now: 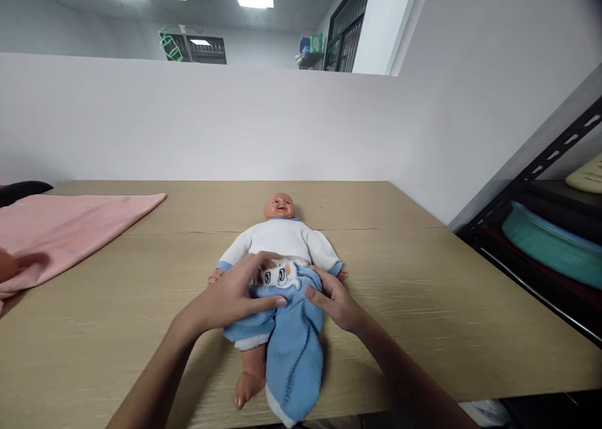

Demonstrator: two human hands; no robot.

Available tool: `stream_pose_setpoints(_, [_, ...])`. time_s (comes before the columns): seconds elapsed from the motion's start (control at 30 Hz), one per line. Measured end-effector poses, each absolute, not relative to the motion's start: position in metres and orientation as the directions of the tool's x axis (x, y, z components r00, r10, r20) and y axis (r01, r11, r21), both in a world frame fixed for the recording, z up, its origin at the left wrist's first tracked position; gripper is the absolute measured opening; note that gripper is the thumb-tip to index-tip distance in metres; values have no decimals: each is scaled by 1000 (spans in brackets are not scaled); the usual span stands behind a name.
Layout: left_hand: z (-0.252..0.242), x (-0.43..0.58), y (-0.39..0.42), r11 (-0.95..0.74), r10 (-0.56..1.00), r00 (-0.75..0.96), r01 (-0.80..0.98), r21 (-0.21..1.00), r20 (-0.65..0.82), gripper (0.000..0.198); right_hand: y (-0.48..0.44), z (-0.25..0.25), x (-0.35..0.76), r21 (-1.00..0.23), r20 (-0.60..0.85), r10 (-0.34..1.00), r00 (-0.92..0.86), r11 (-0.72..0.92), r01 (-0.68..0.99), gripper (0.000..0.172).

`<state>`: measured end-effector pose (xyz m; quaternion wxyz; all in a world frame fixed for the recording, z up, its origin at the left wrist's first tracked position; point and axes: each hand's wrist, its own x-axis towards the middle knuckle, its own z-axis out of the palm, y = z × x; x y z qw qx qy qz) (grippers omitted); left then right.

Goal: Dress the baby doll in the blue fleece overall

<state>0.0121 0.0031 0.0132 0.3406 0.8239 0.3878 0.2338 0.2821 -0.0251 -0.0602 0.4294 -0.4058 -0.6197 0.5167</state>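
Observation:
A baby doll (pixel 281 206) lies on its back on the wooden table, its head toward the wall. It wears a white long-sleeved top (pixel 277 238) with blue cuffs and collar. Blue fleece trousers (pixel 296 347) with a cartoon face at the waist cover its hips. One bare foot (pixel 249 382) sticks out of the leg on the left; the other trouser leg hides the foot. My left hand (pixel 235 291) grips the waistband on the left, thumb over the front. On the waistband's right side, my right hand (pixel 336 297) pinches the cloth between thumb and fingers.
A pink cloth (pixel 84 222) lies on the table (pixel 395 272) at the left, with a black object (pixel 23 192) behind it. To the right stands a black metal shelf (pixel 508 209) holding a teal item (pixel 550 244). A white partition wall (pixel 211 121) rises behind the table.

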Motion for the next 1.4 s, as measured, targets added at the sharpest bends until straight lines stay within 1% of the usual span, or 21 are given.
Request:
stream_pose_setpoints(0.07, [26,26,17,-516,699,715,479,710,25,46,-26,-59,283,-993,108,939,-327,117,8,54])
stream_pose_setpoints(0.13, [31,36,33,-507,601,799,405,760,-25,35,-27,-56,285,-991,123,925,-359,133,3,50])
stream_pose_setpoints(0.2, [30,41,49,-459,528,849,300,836,-14,30,-28,-52,288,-985,146,918,-369,171,36,47])
stream_pose_setpoints(0.3, [23,44,63,-361,514,858,235,902,-18,28,-31,-38,295,-946,160,894,-419,260,192,45])
stream_pose_setpoints(0.43, [15,47,71,-212,509,854,241,947,-104,35,-33,-14,304,-837,36,837,-547,324,440,43])
stream_pose_setpoints(0.47, [14,47,73,-200,478,870,244,949,-123,39,-33,-9,305,-817,7,827,-563,329,473,43])
stream_pose_setpoints(0.53, [12,47,77,-201,367,911,275,940,-188,41,-31,-2,307,-775,-27,810,-586,353,524,33])
stream_pose_setpoints(0.57, [11,47,80,-208,293,928,295,933,-229,39,-30,0,307,-764,-30,799,-600,369,530,30])
stream_pose_setpoints(0.63, [6,45,84,-196,157,949,301,933,-273,35,-27,2,308,-793,-3,771,-636,386,471,32])
stream_pose_setpoints(0.7, [-3,43,87,-128,91,972,228,965,-217,36,-26,2,307,-885,28,758,-652,322,337,30])
stream_pose_setpoints(0.73, [-9,41,88,-86,99,981,178,980,-169,38,-26,2,307,-925,21,761,-649,261,276,33])
stream_pose_setpoints(0.8, [-22,38,91,-26,200,975,108,994,-101,44,-27,1,305,-963,-41,779,-626,136,232,45])
stream_pose_setpoints(0.9, [-37,33,95,-1,392,912,135,991,-124,54,-33,1,305,-930,-172,773,-611,78,360,54])
stream_pose_setpoints(0.97, [-38,33,95,-7,389,910,161,987,-146,56,-37,1,305,-858,-251,752,-610,119,500,57])
stream_pose_setpoints(1.03, [-32,35,93,-57,310,942,153,987,-129,49,-39,1,306,-802,-310,710,-632,161,575,58])
stream_pose_setpoints(1.1, [-23,38,90,-96,229,966,145,985,-121,41,-39,2,305,-833,-315,638,-703,170,527,59])
stream_pose_setpoints(1.17, [-14,42,86,-81,132,978,174,981,-162,42,-38,2,305,-907,-250,602,-759,128,400,48])
stream_pose_setpoints(1.2, [-11,43,84,-66,77,978,197,978,-192,46,-37,2,304,-939,-214,618,-757,84,334,44])
stream_pose_setpoints(1.27, [-10,43,82,-57,-1,972,233,971,-233,53,-37,0,304,-973,-182,700,-691,-27,229,46])
stream_pose_setpoints(1.33, [-13,43,82,-71,-7,974,223,972,-224,50,-39,-5,304,-979,-195,768,-610,-119,163,53])
stream_pose_setpoints(1.4, [-20,43,84,-81,-3,985,170,982,-171,43,-43,-9,303,-975,-222,786,-577,-172,140,57])
